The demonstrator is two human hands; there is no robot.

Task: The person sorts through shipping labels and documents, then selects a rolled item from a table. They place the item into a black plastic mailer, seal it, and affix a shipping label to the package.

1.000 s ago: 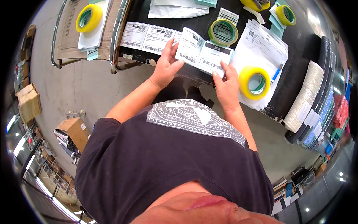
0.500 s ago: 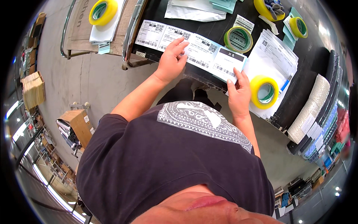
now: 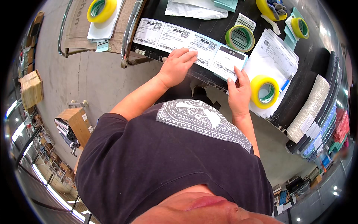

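Note:
A strip of joined white shipping labels [image 3: 203, 46] with barcodes and square codes lies along the near edge of the black tabletop. Over its lower edge, near the middle, my left hand [image 3: 177, 68] rests with fingers loosely extended to the right; its thumb is hidden. My right hand [image 3: 239, 93] has its thumb and index finger at the strip's right end, holding that corner. Right beside this hand sits a yellow roll of tape [image 3: 264, 92] on a stack of white papers [image 3: 274, 52]. Another tape roll [image 3: 240, 38] stands just beyond the strip.
A blue pen [image 3: 286, 84] lies on the papers. Farther right are rolled wrapping material [image 3: 307, 108] and a small tape roll [image 3: 299, 28]. A glove [image 3: 276, 8] sits in a yellow roll at the back. On the left stands a cart [image 3: 84, 33] with a metal rail.
My left hand has drawn back from the labels toward the strip's near edge and slightly right, its fingers closer together. My right hand stays at the right end.

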